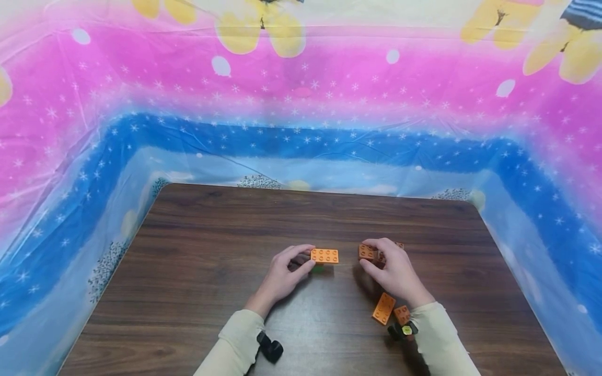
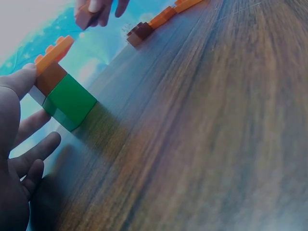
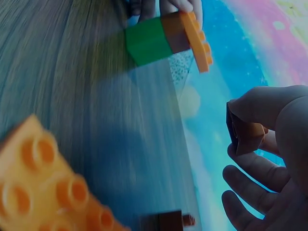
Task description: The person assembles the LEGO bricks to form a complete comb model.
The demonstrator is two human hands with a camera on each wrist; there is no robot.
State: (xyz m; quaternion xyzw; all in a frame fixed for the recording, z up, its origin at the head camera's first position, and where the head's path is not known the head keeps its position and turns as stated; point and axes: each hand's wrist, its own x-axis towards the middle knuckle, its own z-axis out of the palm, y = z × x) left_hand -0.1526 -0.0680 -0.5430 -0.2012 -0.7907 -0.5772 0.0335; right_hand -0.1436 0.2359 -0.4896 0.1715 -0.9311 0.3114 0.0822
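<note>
Wooden table (image 1: 226,224); brown brick (image 3: 249,137) between thumb and finger, right grip (image 1: 396,267).

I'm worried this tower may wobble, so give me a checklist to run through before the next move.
1. Left hand steadying the stack: ok, it pinches the orange plate.
2. Green block down on the table: ok, it appears to rest there.
3. Top of the orange plate bare: ok, nothing sits on it.
4. Plate's right end supported: not ok, it overhangs the brown block.
5. Right hand holding its brick over the stack: not ok, it is off to the right.
6. Brick's fit: cannot tell, fingers partly cover it.
</note>
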